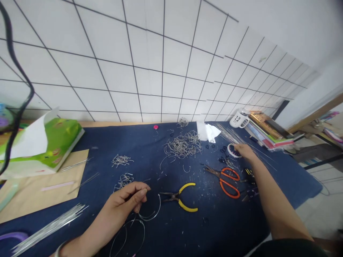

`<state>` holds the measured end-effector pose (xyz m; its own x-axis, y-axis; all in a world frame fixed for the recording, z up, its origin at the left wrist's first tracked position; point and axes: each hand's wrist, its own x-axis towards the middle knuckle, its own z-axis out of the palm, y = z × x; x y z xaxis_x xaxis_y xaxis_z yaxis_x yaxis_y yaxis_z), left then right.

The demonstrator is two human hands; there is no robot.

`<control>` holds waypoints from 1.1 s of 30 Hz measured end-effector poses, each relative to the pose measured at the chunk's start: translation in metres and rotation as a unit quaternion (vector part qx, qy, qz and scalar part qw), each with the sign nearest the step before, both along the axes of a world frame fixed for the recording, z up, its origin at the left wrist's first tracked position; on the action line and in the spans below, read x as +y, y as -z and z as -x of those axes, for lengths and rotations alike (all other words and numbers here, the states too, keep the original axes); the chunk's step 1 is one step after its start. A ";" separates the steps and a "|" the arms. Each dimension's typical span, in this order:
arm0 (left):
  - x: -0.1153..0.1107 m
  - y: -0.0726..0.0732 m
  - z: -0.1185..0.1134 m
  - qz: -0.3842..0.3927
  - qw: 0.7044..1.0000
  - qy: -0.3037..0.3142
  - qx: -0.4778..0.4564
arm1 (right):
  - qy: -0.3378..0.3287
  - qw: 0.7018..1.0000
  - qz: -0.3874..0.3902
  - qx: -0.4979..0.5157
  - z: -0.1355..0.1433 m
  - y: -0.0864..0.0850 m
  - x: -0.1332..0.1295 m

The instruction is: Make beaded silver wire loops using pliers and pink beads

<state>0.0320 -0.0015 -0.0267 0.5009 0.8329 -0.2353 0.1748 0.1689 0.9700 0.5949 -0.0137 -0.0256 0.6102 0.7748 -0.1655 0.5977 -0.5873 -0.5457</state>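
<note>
Fingers of your left hand [120, 203] are closed, thumb against forefinger, and appear to hold a thin, silvery curved wire [160, 205] that bows out below them, near the open yellow-handled pliers [187, 207]. If that pinch loosens, the wire could spring or twist free, and its fine end could prick a fingertip. Larger loops of thin silvery wire [144, 233] lie just under the same hand, so a lift or sideways pull could snag them and drag them along.

Well across the dark blue cloth [146, 142], your right hand [243, 151] has its fingers bent at the edge of a white ring-shaped roll [232, 154]; how far they are closed, and whether they grip it, you cannot tell from here. The roll lies beside small black rings [223, 150] and long straight silvery wires [235, 135], which a careless sweep could scatter or catch. The orange-handled scissors [232, 192] lie with their blades apart, close to your right forearm, so a low return could nudge them. The tangled heap of bent silvery wires [183, 144] could hook together and come away as one clump.
</note>
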 end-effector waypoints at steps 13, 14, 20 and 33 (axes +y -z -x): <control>0.003 0.000 0.000 0.000 1.000 0.006 0.014 | -0.092 0.931 0.241 -0.259 0.014 0.004 0.004; 0.003 0.000 0.000 -0.001 1.000 0.007 0.015 | -0.100 0.930 0.242 -0.258 0.014 0.004 0.005; 0.002 0.001 -0.001 -0.002 1.000 0.000 0.017 | -0.116 0.956 0.195 -0.183 0.014 0.001 0.002; 0.003 -0.001 0.000 -0.002 1.000 0.002 0.008 | -0.028 0.974 -0.093 0.204 -0.001 -0.002 -0.011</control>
